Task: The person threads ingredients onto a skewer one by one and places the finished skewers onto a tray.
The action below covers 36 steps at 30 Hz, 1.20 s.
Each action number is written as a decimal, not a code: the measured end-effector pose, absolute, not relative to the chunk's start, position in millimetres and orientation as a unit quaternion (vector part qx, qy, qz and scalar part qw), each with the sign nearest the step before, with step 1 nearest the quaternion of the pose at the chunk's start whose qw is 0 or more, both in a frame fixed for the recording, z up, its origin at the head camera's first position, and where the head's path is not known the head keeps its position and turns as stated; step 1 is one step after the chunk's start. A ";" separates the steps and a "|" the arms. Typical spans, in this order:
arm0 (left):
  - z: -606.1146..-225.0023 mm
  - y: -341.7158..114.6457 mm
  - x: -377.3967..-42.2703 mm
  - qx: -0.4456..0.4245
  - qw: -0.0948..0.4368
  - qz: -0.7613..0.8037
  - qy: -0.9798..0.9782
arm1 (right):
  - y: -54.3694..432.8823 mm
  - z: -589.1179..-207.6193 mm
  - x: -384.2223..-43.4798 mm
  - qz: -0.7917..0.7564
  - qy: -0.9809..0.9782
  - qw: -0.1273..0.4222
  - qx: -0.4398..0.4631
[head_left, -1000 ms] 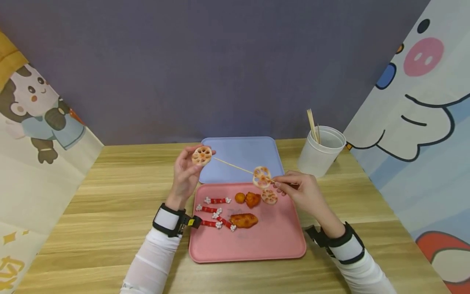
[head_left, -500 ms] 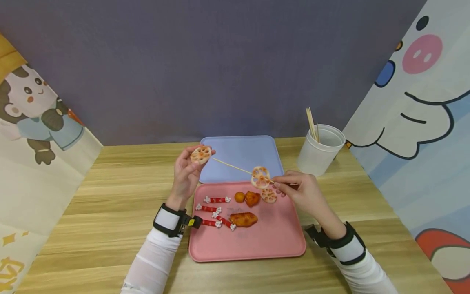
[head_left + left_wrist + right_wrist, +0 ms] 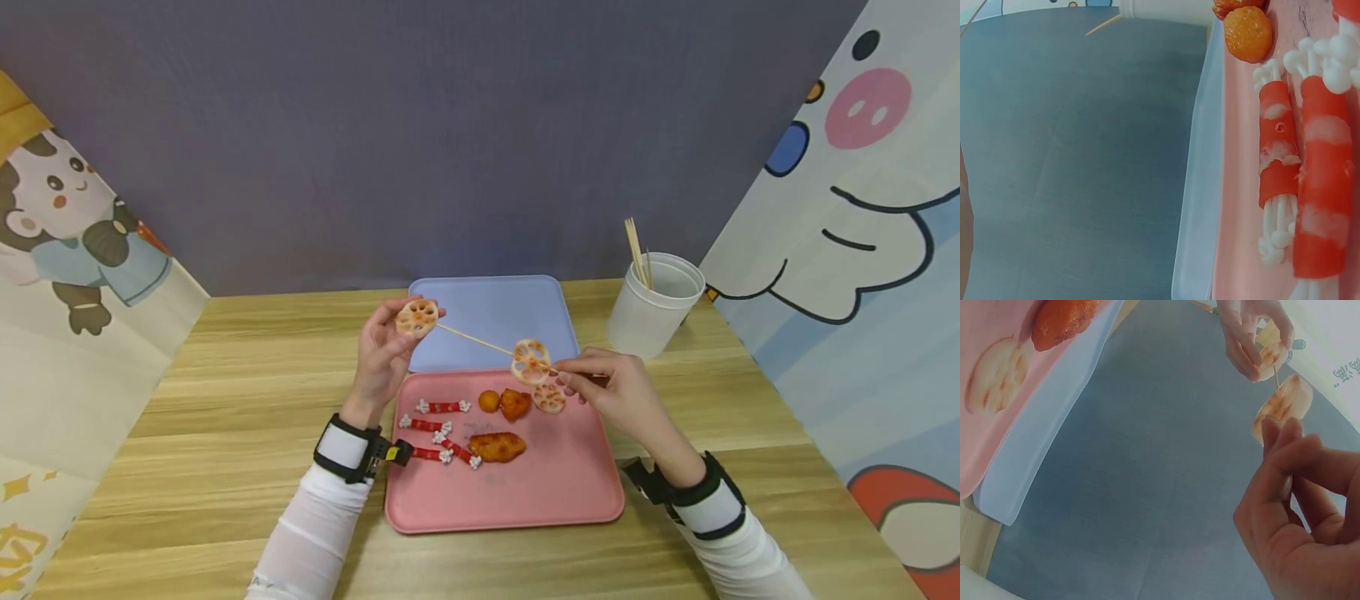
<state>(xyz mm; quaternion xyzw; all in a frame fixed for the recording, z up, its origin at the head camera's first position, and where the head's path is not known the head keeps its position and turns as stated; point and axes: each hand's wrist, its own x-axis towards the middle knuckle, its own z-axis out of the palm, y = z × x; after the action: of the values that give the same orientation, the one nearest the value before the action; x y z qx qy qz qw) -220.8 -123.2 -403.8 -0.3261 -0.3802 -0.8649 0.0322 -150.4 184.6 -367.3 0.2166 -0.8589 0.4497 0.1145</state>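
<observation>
In the head view my left hand [image 3: 381, 357] pinches a lotus root slice [image 3: 417, 318] by its edge, above the blue tray's left side. My right hand [image 3: 617, 390] pinches a thin bamboo skewer [image 3: 480, 340] near one end. Threaded on that skewer, close to the right fingertips, is another lotus root slice [image 3: 531, 362]. The skewer's far tip meets the right edge of the left hand's slice; whether it has entered cannot be told. The right wrist view shows the skewer running between the threaded slice [image 3: 1294, 400] and the slice in the left hand [image 3: 1250, 331].
A pink tray [image 3: 510, 508] bears several red-wrapped mushroom rolls [image 3: 442, 407], a brown wing-shaped piece [image 3: 497, 447], a small orange ball [image 3: 489, 401], an orange chunk [image 3: 515, 404] and another lotus slice [image 3: 549, 398]. Behind are a blue tray [image 3: 495, 304] and a white bucket [image 3: 651, 312] with skewers.
The left hand's slice has turned in the fingers, its face now more toward the head camera, and has shifted slightly right against the skewer tip. The right hand has barely moved.
</observation>
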 end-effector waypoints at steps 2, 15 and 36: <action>-403.5 -122.9 -220.0 -0.327 0.034 -0.864 -0.383 | 184.8 -367.2 -150.0 0.457 -0.855 0.114 0.216; -405.1 -122.3 -221.1 -0.330 0.044 -0.850 -0.409 | 182.0 -367.1 -148.7 0.453 -0.855 0.123 0.220; -408.9 -119.4 -222.6 -0.344 0.034 -0.848 -0.402 | 177.5 -375.6 -154.0 0.496 -0.825 0.129 0.237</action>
<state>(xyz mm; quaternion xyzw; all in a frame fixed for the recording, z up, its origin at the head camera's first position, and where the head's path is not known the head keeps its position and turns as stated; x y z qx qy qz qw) -222.6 -119.4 -408.9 -0.3438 -0.4017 -0.8481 0.0344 -154.0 177.5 -375.6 0.2374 -0.8255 0.4955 0.1292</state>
